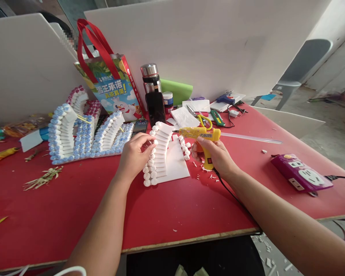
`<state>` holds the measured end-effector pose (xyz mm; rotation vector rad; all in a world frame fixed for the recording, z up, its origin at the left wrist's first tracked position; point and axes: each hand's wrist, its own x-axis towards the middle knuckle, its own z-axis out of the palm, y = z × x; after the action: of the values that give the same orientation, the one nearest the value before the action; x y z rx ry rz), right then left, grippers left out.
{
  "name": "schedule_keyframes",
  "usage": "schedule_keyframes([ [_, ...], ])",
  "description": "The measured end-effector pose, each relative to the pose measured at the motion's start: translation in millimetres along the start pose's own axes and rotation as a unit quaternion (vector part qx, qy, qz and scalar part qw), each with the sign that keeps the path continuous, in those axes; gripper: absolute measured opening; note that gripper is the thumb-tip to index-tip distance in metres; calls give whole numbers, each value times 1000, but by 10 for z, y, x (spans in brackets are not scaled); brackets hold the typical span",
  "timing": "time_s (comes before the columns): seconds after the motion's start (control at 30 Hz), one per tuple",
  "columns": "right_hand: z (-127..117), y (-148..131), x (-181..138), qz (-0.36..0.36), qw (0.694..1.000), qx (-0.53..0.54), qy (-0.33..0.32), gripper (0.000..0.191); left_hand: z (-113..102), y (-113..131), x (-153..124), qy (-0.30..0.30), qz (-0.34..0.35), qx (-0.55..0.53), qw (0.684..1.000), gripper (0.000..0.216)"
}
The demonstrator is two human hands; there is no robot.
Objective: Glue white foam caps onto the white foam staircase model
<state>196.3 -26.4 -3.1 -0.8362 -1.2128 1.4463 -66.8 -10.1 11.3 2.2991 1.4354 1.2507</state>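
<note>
My right hand [214,153] is wrapped round the handle of a yellow glue gun [199,133], its nozzle pointing left and a long clear glue stick [250,138] sticking out of its back. With thumb and fingertips, my left hand [138,151] pinches a small white foam rosette [155,142] at the edge of a curved white piece [161,153]. White rosettes line that piece's left side, which rests on a white foam board [176,168]. The nozzle is close to the curved piece's upper right; whether it touches cannot be made out. Loose white rosettes [185,147] lie between board and gun.
Blue-and-white rosette models [83,142] stand left, before a printed bag [112,88]. A flask [150,74], a black phone [156,108], yellow-handled scissors [204,121] and a green cutter [217,118] are behind. A purple power strip [301,174] sits right; the gun's cord crosses the table's front edge.
</note>
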Motion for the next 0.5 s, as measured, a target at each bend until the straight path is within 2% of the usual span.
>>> schedule_keyframes([
  [0.5, -6, -11, -8, -16, 1000, -16, 9, 35, 85, -12, -1, -11, 37, 98, 994, 14],
])
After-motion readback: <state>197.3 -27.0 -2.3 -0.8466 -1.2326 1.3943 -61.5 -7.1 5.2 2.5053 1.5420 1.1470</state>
